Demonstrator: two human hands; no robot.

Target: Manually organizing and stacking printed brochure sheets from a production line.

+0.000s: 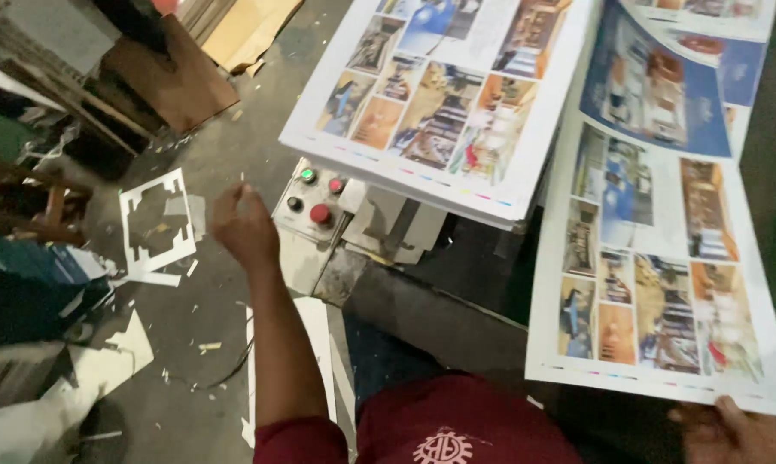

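My right hand point(730, 432) grips the near edge of a large printed sheet point(663, 258) covered with colour photos, lifted and curling away from the stack. The stack of printed sheets point(439, 94) lies on the machine at top centre. My left hand point(243, 225) hovers in the air to the left of the machine's control panel point(312, 199), fingers loosely curled, holding nothing. The panel carries a green button, two red buttons and a black one.
The grey machine body point(405, 301) stands in front of me. Paper scraps and a die-cut white offcut point(156, 225) litter the concrete floor at left. Cardboard sheets point(182, 73) and wooden pieces pile up at top left.
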